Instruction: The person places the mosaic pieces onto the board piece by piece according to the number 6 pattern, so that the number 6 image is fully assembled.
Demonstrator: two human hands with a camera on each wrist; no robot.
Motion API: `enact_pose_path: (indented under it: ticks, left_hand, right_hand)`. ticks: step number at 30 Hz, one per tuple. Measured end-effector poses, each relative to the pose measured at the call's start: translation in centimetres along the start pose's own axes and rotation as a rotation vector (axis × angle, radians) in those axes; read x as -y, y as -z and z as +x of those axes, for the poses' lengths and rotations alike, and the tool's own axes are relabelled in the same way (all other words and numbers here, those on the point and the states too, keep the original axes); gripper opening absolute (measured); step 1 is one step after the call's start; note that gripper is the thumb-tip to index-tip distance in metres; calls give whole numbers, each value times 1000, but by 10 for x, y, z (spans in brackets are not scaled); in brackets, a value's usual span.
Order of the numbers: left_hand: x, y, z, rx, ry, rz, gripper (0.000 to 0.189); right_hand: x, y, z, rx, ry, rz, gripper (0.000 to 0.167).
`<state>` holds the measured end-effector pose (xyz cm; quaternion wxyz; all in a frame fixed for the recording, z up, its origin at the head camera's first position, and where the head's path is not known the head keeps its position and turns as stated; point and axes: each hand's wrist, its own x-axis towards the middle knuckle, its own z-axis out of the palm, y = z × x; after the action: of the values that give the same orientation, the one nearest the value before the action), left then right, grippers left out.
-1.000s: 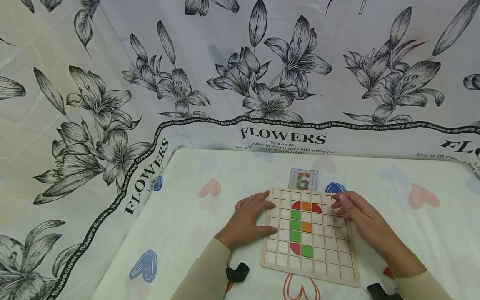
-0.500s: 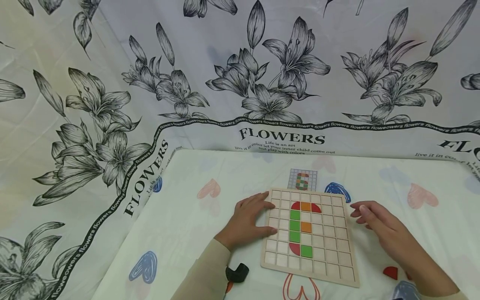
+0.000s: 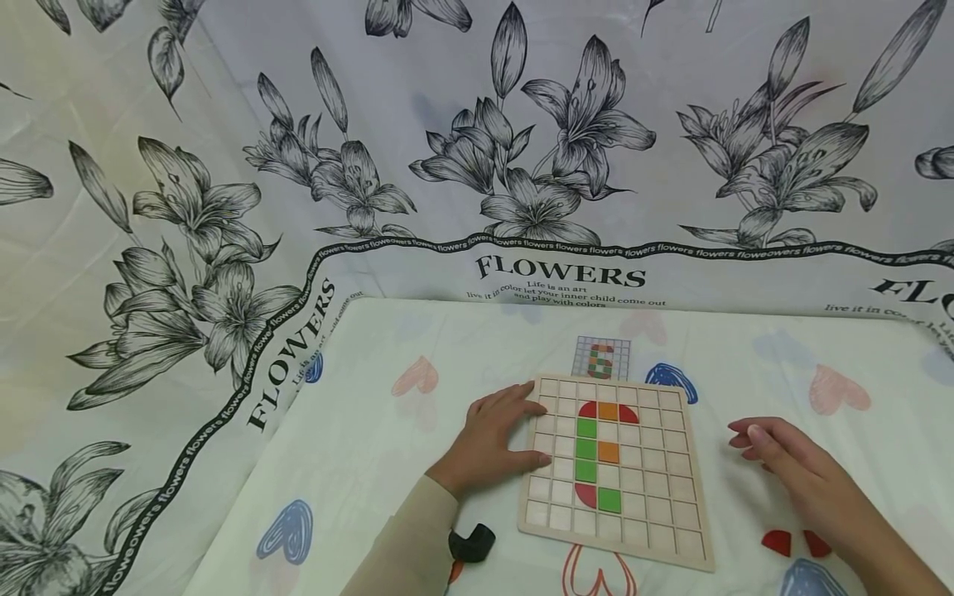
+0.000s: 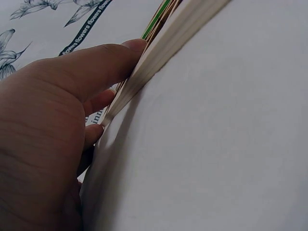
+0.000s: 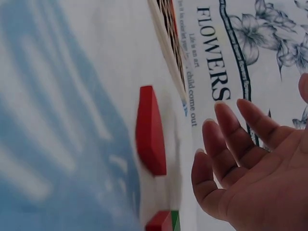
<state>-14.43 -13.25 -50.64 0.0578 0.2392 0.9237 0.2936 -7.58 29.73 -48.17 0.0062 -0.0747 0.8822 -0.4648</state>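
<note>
A square wooden grid board (image 3: 663, 509) lies on the cloth. Set in its cells are red rounded-corner pieces (image 3: 587, 495), orange squares (image 3: 608, 451) and several green squares (image 3: 586, 448). My left hand (image 3: 484, 439) rests at the board's left edge, thumb and fingertips touching the frame; the left wrist view shows the thumb (image 4: 106, 67) on the rim. Off the board's right side, my right hand (image 3: 805, 472) hovers over the cloth with relaxed, spread fingers and an empty palm. Two loose red pieces (image 3: 777, 542) lie below it; a bit of green (image 5: 175, 220) shows in the right wrist view.
Behind the board lies a small pattern card (image 3: 622, 360) with a gridded coloured figure, its lower edge partly hidden. A black object (image 3: 472, 544) sits by the left sleeve. White cloth with printed hearts (image 3: 842, 389) covers the table, and a flower-printed sheet (image 3: 537, 165) hangs behind.
My right hand has drawn away from the board's upper right edge, moving right and toward me, uncovering two red pieces. The left hand and the board stay put.
</note>
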Motion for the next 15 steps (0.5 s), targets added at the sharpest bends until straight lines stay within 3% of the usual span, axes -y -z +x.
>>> enact_pose_path:
  ticks: [10,15]
  left_hand:
    - [-1,0,-1,2,-2,-4,61]
    - [0,0,0,2,-3,0,61]
  right_hand:
    - [-17,13,-16,56,-108,-4,36]
    - [-22,19,-17,147,-204,-82,48]
